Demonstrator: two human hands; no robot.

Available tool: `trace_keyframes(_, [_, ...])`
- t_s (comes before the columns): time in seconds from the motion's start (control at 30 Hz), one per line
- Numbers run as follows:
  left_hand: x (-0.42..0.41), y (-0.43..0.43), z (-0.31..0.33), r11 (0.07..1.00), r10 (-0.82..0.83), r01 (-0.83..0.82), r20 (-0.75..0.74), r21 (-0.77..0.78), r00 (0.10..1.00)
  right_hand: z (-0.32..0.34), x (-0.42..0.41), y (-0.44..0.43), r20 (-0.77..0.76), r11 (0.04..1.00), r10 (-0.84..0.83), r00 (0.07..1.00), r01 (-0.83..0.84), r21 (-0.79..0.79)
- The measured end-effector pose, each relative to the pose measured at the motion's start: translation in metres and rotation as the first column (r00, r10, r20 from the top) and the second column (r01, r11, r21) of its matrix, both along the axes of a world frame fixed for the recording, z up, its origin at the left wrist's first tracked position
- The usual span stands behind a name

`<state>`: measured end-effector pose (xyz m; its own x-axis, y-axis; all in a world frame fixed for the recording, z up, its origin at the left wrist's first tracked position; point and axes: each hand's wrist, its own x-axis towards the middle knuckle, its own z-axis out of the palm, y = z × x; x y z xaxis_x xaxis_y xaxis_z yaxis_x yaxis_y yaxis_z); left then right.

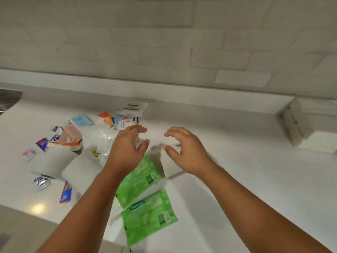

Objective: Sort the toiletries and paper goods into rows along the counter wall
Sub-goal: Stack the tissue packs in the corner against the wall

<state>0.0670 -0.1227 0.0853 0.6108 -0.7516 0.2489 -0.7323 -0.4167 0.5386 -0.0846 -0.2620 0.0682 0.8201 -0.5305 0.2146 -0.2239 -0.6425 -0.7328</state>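
Toiletries (107,120) heaped at 9 o'clock on glossy white counter (237,170) | two green wipes packs (145,210) at 6 o'clock, logo too blurred to read | paper rolls (54,161) at 8 | white brick wall (164,42) at 12 | left hand (125,150), right hand (186,150) loosely cupped, holding nothing

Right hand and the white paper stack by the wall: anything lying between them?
No. The head view shows only bare white counter between the right hand and the white paper stack.
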Motion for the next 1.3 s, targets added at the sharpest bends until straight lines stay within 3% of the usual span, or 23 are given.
trace_keyframes(0.3, [0.091,0.056,-0.015,0.98,0.137,-0.147,0.073,0.137,0.988,-0.005,0.102,0.048,-0.292,0.996,0.09,0.952,-0.083,0.035])
trace_keyframes(0.47, [0.12,0.061,-0.023,0.954,0.23,-0.232,0.032,0.188,0.973,-0.017,0.141,0.056,-0.428,0.988,0.022,0.904,0.047,0.15])
trace_keyframes(0.6, [0.131,0.058,-0.029,0.946,0.193,-0.199,0.049,0.257,0.98,-0.034,0.163,0.051,-0.502,0.946,0.004,0.865,0.16,0.282])
trace_keyframes(0.83, [0.134,0.044,-0.032,0.972,0.151,-0.146,-0.013,0.183,0.988,-0.044,0.181,0.044,-0.404,0.822,-0.061,0.913,0.275,0.498])
trace_keyframes(1.03, [0.136,0.021,-0.02,0.997,0.064,-0.065,-0.025,-0.039,0.998,-0.026,0.18,0.022,-0.166,0.794,-0.2,0.966,0.258,0.55])
trace_keyframes(1.2, [0.121,-0.002,-0.009,0.97,0.019,-0.052,-0.14,-0.238,0.99,-0.005,0.155,0.002,0.063,0.789,-0.319,0.946,0.228,0.571])
trace_keyframes(1.3, [0.099,-0.022,-0.003,0.933,-0.093,-0.005,-0.255,-0.36,0.962,0.006,0.125,-0.015,0.137,0.785,-0.384,0.913,0.246,0.568])
